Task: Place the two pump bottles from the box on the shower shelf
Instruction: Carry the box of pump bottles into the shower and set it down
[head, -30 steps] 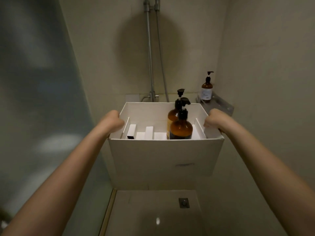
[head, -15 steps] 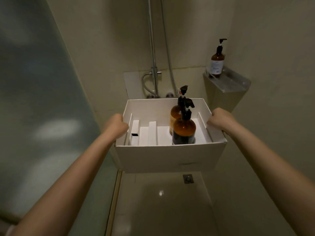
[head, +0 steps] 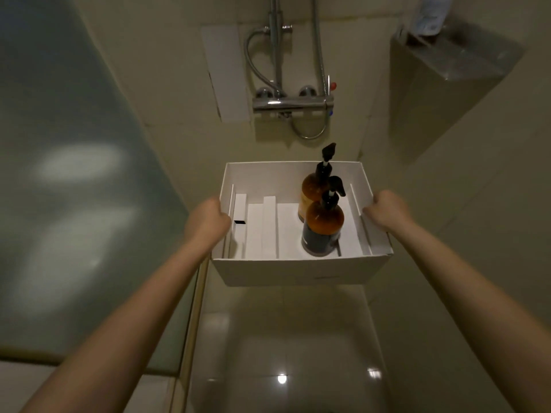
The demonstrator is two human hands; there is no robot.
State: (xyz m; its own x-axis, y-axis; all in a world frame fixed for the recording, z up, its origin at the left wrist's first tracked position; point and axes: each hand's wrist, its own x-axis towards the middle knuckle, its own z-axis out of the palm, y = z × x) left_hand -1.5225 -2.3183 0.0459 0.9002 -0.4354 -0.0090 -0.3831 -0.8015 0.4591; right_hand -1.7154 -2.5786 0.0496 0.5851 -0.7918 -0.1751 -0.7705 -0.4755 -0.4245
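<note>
A: What was the room like, seen from the head camera?

B: It was a narrow shower stall. The floor (head: 286,338) had large glossy tiles, and small lights were reflected in them. At the left stood a frosted glass panel (head: 59,174), matte and greenish. The walls (head: 167,70) were pale and smooth.

A: And what was on the walls?

B: A chrome mixer (head: 292,102), a shiny bar with round ends, sat on the back wall. A curved metal hose (head: 250,59) rose above it. Beside it was a flat white rectangular plate (head: 226,73). High in the right corner hung the shower shelf (head: 465,58), wedge-shaped and of dull grey metal. An item (head: 428,16) with a pale label stood on it, too blurred to name.

A: Where were the bottles?

B: Both stood upright in the right part of the box (head: 298,272), one behind the other. I could not tell whether they touched. The near pump bottle (head: 323,225) was round and amber, with a dark band and a black pump. The far pump bottle (head: 310,189) was amber too, and its pump reached above the rim. White card dividers (head: 269,225) filled the left part.

A: And the hands?

B: The left grip (head: 207,222) was curled over the left wall of the box, and the right grip (head: 387,210) over the right wall. The box, of plain white card, hung above the floor, below the mixer and well apart from the shelf.
</note>
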